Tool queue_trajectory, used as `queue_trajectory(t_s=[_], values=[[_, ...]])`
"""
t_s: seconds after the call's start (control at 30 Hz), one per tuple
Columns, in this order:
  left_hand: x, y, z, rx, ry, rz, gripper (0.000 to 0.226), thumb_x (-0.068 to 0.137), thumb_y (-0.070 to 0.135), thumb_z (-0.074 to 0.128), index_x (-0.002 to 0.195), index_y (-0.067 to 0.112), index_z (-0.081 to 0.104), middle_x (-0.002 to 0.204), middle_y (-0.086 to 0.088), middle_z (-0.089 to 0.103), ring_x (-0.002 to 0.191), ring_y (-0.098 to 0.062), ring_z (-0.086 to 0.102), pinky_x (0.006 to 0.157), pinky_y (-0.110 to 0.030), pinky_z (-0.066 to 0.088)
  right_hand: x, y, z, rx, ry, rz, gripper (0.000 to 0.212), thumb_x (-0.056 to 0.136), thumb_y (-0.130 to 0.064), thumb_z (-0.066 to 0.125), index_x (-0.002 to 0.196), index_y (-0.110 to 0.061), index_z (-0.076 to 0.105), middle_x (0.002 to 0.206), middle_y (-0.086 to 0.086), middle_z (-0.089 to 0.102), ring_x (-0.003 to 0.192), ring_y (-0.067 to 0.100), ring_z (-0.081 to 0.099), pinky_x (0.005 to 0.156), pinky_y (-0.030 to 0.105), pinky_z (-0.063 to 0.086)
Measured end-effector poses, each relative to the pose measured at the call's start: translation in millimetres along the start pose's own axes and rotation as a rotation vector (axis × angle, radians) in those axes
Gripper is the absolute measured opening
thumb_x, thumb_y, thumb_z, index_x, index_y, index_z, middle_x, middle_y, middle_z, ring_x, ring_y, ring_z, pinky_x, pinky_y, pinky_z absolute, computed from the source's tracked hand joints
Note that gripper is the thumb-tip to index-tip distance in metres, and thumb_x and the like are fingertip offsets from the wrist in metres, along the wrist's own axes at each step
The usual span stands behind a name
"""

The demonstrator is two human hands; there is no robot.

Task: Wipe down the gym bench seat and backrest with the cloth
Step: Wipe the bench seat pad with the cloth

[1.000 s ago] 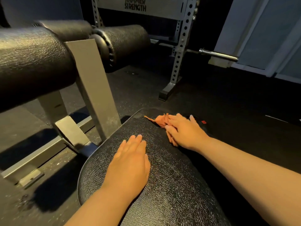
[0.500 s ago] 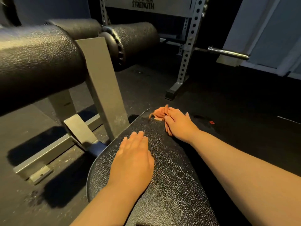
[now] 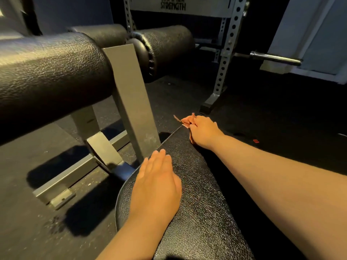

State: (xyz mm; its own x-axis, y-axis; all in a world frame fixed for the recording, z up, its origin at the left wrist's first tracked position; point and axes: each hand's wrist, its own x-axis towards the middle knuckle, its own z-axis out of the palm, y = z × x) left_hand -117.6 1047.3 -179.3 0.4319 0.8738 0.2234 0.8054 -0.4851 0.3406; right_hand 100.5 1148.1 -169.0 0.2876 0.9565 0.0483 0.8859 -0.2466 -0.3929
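I see the bench seat, a rounded pad of black pebbled vinyl. The left hand lies flat on its left side, fingers straight and close together. The right arm reaches to the pad's far tip, where the right hand curls its fingers over a crumpled orange cloth, bunching it at the edge.

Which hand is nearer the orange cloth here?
Right. The right hand grips the cloth at the far edge of the bench pad; the left hand lies flat on it nearer the camera, clear of the cloth.
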Motion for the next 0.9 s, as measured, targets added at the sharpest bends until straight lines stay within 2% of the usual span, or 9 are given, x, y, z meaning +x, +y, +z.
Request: queue_trajectory(t_s=[0.13,0.23,0.33,0.43,0.6,0.67,0.73,0.8,0.9], values=[[2,0,5,0.047,0.023,-0.020,0.058,0.095,0.029,0.033,0.150,0.013,0.042,0.159,-0.005,0.036,0.150,-0.020,0.027,0.124,-0.035,0.008,-44,-36,12,0.167,-0.161,-0.389,0.043,0.104,-0.019,0.038,0.141,-0.035,0.053,0.152,-0.009,0.046,0.145,0.020,0.031,0.121,0.053,0.009],[2,1,4,0.052,0.001,-0.022,0.059,0.095,0.030,0.028,0.151,0.014,0.039,0.160,-0.004,0.033,0.151,-0.019,0.023,0.125,-0.035,0.006,-40,-28,7,0.080,-0.273,-0.453,0.042,0.107,-0.026,0.036,0.147,-0.037,0.045,0.150,-0.013,0.049,0.147,0.012,0.030,0.122,0.054,-0.001],[0,2,1,0.030,0.000,-0.002,0.056,0.102,0.029,0.030,0.156,0.017,0.029,0.165,0.000,0.022,0.154,-0.016,0.012,0.125,-0.032,-0.002,-11,-4,-3,0.088,-0.128,-0.201,0.037,0.103,-0.026,0.034,0.129,-0.040,0.056,0.103,-0.010,0.073,0.108,0.009,0.062,0.118,0.061,0.010],[-1,3,0,0.040,-0.006,-0.004,0.056,0.103,0.029,0.029,0.157,0.018,0.025,0.166,0.001,0.016,0.154,-0.015,0.006,0.124,-0.030,-0.007,2,-12,7,-0.129,0.084,0.205,0.036,0.096,-0.026,0.047,0.130,-0.023,0.059,0.128,0.006,0.062,0.124,0.030,0.052,0.111,0.053,0.031],[5,4,4,0.058,0.003,-0.004,0.059,0.100,0.029,0.029,0.158,0.014,0.024,0.166,-0.003,0.018,0.154,-0.017,0.007,0.126,-0.033,-0.003,-37,-57,23,0.134,-0.129,-0.332,0.038,0.100,-0.020,0.043,0.130,-0.034,0.061,0.132,0.001,0.059,0.126,0.022,0.047,0.117,0.051,0.017],[4,6,3,0.065,-0.002,-0.008,0.058,0.101,0.029,0.029,0.157,0.014,0.024,0.166,-0.003,0.018,0.154,-0.017,0.008,0.126,-0.033,-0.002,-39,-42,7,0.159,-0.218,-0.422,0.031,0.103,-0.022,0.040,0.123,-0.033,0.061,0.110,-0.002,0.066,0.102,0.012,0.056,0.117,0.050,0.020],[2,7,1,0.057,-0.005,-0.013,0.056,0.102,0.029,0.029,0.157,0.016,0.024,0.166,-0.002,0.018,0.154,-0.016,0.008,0.126,-0.033,-0.003,-27,-14,-5,0.136,-0.164,-0.334,0.030,0.101,-0.023,0.037,0.100,-0.041,0.062,0.084,-0.011,0.071,0.081,0.003,0.060,0.112,0.049,0.018],[2,7,0,0.046,-0.013,-0.014,0.056,0.104,0.029,0.029,0.158,0.017,0.022,0.167,-0.001,0.016,0.154,-0.016,0.006,0.125,-0.032,-0.004,-12,15,-15,0.141,-0.073,-0.056,0.032,0.102,-0.028,0.035,0.087,-0.037,0.061,0.090,-0.012,0.071,0.096,0.012,0.063,0.115,0.060,0.017],[2,6,2,0.058,-0.019,-0.014,0.057,0.104,0.030,0.028,0.159,0.016,0.019,0.167,-0.001,0.013,0.155,-0.016,0.002,0.125,-0.032,-0.006,-1,33,-9,-0.145,-0.002,0.300,0.037,0.097,-0.038,0.041,0.124,-0.024,0.061,0.132,0.006,0.056,0.128,0.032,0.048,0.116,0.060,0.023]])
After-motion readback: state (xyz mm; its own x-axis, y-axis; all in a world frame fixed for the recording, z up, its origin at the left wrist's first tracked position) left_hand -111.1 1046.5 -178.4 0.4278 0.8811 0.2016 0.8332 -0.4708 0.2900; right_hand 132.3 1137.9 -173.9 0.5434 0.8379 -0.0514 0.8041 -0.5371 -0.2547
